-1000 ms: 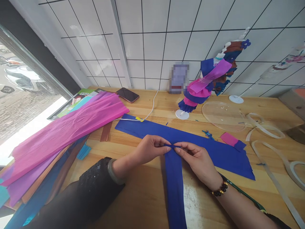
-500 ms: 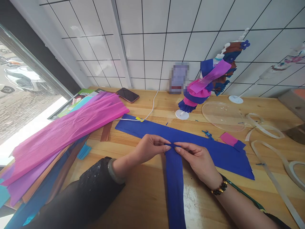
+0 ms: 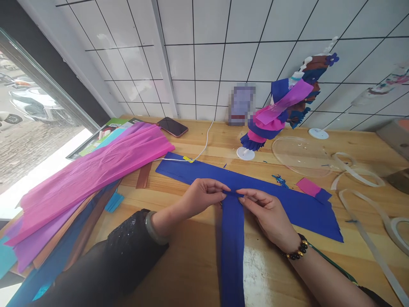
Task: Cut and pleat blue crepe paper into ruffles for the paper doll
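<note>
A long strip of dark blue crepe paper (image 3: pixel 232 251) runs from my fingertips down toward the near edge of the view. My left hand (image 3: pixel 204 197) pinches its top left corner between thumb and index finger. On the top right corner, my right hand (image 3: pixel 267 213) holds the same strip in a like pinch. The strip's top edge looks narrowly folded between the fingers. Behind both hands lies a wider sheet of dark blue crepe paper (image 3: pixel 300 207), flat and slanting across the wooden table (image 3: pixel 188 264).
Pink crepe paper (image 3: pixel 96 170) tops a stack of coloured sheets at left. A phone (image 3: pixel 173 127) and white cable (image 3: pixel 207 138) lie behind. Paper-dressed figures (image 3: pixel 271 111) stand by the tiled wall. A clear plastic disc (image 3: pixel 300 155) and white tape (image 3: pixel 364 230) are at right.
My fingertips have moved slightly apart along the strip's top edge, and more of that edge shows between them. The hanging strip has shifted a little to the left.
</note>
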A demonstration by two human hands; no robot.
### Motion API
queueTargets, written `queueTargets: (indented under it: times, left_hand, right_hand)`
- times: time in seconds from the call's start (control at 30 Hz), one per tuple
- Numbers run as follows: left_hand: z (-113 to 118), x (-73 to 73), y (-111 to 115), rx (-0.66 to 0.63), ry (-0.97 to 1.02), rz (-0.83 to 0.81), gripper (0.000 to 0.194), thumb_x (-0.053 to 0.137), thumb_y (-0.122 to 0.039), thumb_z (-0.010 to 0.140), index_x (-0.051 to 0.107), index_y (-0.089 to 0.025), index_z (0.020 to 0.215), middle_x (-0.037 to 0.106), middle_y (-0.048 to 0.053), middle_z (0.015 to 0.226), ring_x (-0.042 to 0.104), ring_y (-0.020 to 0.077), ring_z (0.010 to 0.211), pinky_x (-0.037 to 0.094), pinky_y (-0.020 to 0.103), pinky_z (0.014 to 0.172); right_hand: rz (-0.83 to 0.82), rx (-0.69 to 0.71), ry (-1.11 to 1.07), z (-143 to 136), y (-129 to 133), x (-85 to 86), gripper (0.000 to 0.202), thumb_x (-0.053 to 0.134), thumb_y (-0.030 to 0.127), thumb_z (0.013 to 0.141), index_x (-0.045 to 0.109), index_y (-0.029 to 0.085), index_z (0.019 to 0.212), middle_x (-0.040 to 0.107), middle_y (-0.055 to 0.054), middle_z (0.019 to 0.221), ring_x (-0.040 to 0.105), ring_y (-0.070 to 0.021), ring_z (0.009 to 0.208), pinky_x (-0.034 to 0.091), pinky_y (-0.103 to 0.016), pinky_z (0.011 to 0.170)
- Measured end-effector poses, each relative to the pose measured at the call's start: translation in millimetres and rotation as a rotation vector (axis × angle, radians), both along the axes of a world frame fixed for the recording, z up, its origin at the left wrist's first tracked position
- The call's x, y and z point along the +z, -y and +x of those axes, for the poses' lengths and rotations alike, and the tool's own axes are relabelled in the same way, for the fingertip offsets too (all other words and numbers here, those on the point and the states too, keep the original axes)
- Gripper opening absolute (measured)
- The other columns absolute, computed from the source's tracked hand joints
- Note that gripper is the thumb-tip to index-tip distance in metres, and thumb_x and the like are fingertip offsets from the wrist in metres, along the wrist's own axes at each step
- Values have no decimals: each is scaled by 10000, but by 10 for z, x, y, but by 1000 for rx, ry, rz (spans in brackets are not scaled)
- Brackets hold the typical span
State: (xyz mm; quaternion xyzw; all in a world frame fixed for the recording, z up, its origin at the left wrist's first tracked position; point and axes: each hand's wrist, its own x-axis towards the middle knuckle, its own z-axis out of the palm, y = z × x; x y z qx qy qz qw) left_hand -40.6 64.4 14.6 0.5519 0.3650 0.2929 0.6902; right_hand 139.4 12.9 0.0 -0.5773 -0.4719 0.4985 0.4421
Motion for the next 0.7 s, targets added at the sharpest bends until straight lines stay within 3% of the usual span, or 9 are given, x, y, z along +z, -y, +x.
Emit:
queueTargets:
  times: [0.2, 0.37, 0.53, 0.7]
  left_hand:
    - [3, 24, 31, 2, 11, -34, 225, 610, -245, 697, 635, -106, 873, 580, 1, 594, 555, 76, 523, 471, 208, 566]
    - [5, 20, 42, 12, -6, -29, 232, 613, -251, 691, 637, -106, 870, 581, 1, 577, 551, 79, 517, 470, 214, 567]
    - [3, 26, 45, 9, 3, -30, 237, 609, -248, 694, 633, -106, 882, 585, 4, 579, 552, 82, 519, 468, 217, 570]
    - [3, 40, 47, 2, 10, -27, 219, 602, -235, 701, 635, -102, 872, 592, 11, 587, 562, 89, 544, 464, 217, 587]
  right_hand:
    - [-58, 1, -146, 7, 8, -14, 242, 659, 328, 664, 671, 203, 870, 643, -13, 680, 529, -104, 567, 425, -227, 542]
    - [-28, 29, -102, 7, 12, -33, 321, 657, 356, 662, 659, 206, 946, 648, -15, 707, 538, -118, 600, 431, -243, 561]
    - [-36, 5, -143, 10, 18, -46, 236, 678, 318, 648, 688, 234, 868, 671, -8, 743, 550, -114, 627, 430, -237, 589]
    - [-69, 7, -198, 19, 28, -21, 214, 680, 314, 641, 690, 219, 832, 658, -8, 677, 523, -105, 553, 397, -228, 514]
